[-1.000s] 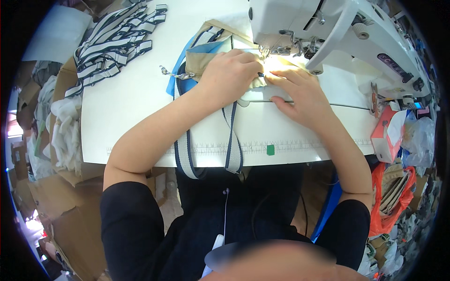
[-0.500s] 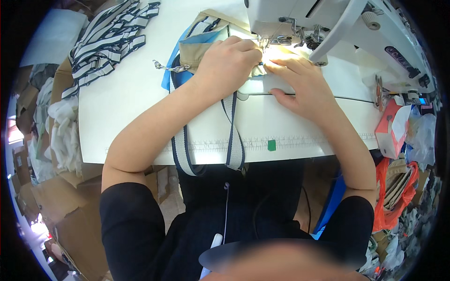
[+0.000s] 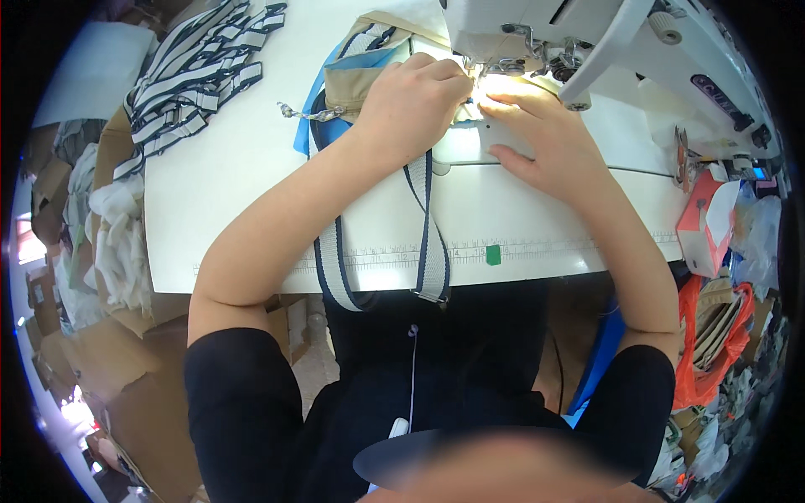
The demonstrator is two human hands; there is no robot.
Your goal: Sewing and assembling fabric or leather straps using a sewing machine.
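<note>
A tan and blue cloth bag point(image 3: 350, 86) lies on the sewing machine's bed, partly covered by my left hand point(image 3: 417, 102). That hand is closed, its fingertips pinching the bag's edge just left of the needle. My right hand point(image 3: 549, 138) rests on the other side of the needle, fingers stretched out over the work and thumb apart. Bright lamp light washes out the cloth beneath its fingertips. The sewing machine point(image 3: 537, 38) stands over both hands. From the bag, a grey webbing strap point(image 3: 331, 260) with navy edges loops over the table's front edge. A patterned cord point(image 3: 310, 113) sticks out leftward.
Striped webbing pieces point(image 3: 189, 80) are heaped at the table's far left. A ruler strip point(image 3: 377, 254) runs along the front of the white table point(image 3: 226, 172). Small snips point(image 3: 682, 158) and a red-and-white box point(image 3: 707, 222) sit at right, above a red bag point(image 3: 711, 344). Cardboard point(image 3: 138, 394) stands at lower left.
The view has shifted slightly. Both hands stay beside the needle, and the bag has edged a little away from me with the left hand. The strap still hangs over the front edge.
</note>
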